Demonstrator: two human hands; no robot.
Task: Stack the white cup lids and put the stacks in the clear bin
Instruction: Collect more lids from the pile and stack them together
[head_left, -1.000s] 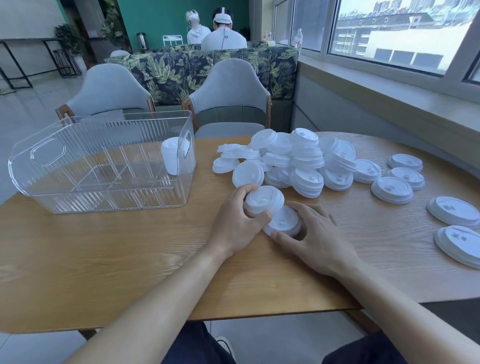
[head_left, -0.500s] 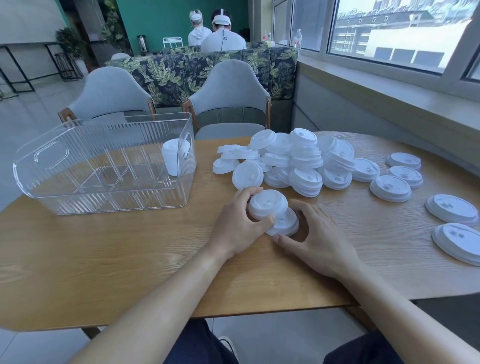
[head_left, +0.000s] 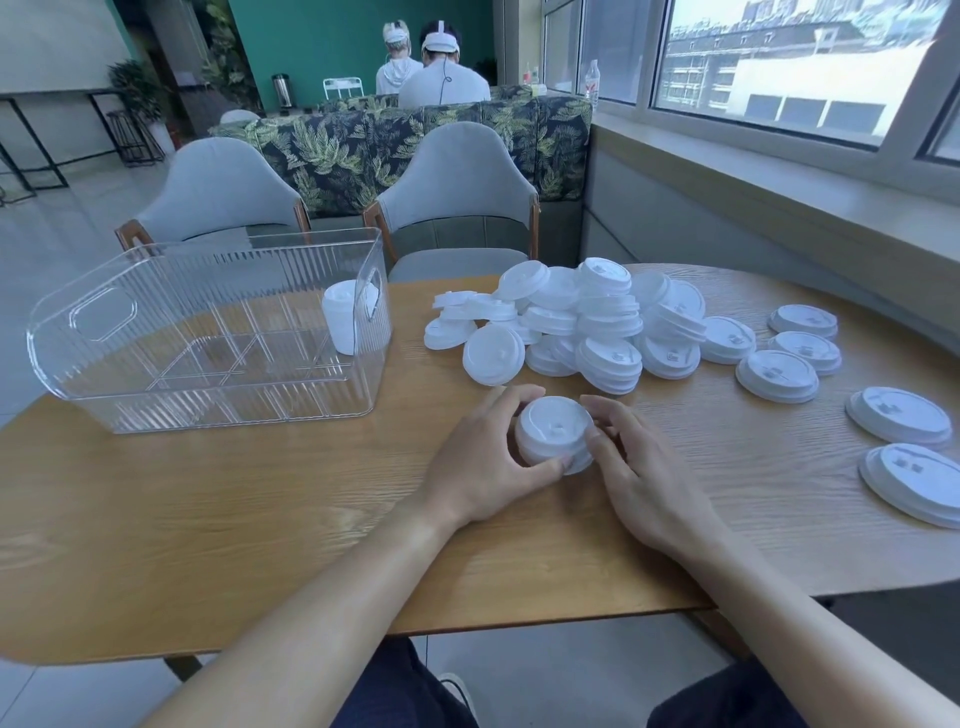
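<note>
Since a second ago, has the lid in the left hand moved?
Yes. The lid in the left hand went right and toward the table's near edge, away from the clear bin, onto the lid by the right hand.

No legible text, labels, numbers — anywhere.

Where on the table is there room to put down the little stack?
Bare wood lies in front of the bin, left of the left hand, and near the table edge. Another patch sits between the right hand and the big lids. The pile is crowded.
</note>
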